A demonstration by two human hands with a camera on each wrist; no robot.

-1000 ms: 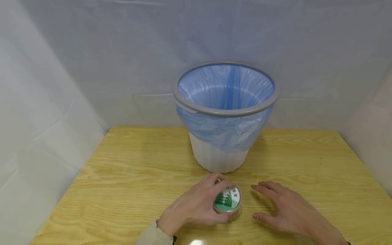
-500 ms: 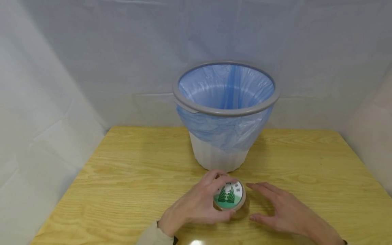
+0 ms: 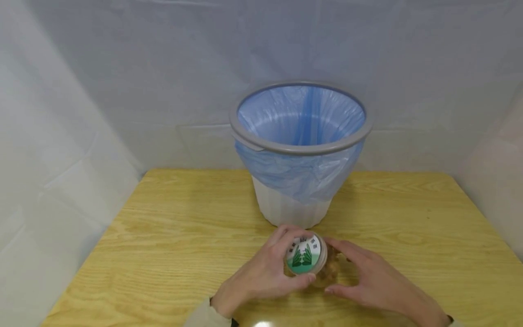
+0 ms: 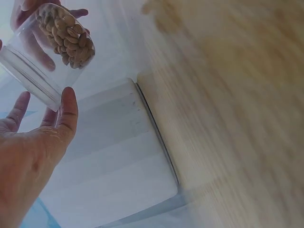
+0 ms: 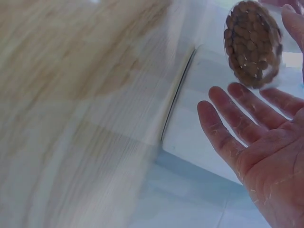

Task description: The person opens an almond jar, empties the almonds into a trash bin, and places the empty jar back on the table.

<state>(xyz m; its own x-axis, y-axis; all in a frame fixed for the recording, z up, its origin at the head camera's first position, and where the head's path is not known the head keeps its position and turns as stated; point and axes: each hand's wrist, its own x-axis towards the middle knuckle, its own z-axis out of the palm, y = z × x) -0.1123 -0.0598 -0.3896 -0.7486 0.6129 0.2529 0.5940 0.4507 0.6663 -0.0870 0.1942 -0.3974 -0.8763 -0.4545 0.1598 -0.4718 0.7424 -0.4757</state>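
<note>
Jar (image 3: 304,259) has tilted, raised between the 2 hands (image 3: 265,270).

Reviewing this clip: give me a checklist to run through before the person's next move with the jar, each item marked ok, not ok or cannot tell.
1. Left hand grips the jar at its lid end: ok.
2. Lid is on the jar: ok.
3. Right hand has a firm hold on the jar: cannot tell; its fingertips are at the body, but contact is unclear.
4. Jar is upright: not ok; it is tilted, with the lid toward the left hand.
5. Brown nut-like pieces are inside the jar: ok.
6. Bin stands upright with its blue liner in place: ok.
</note>
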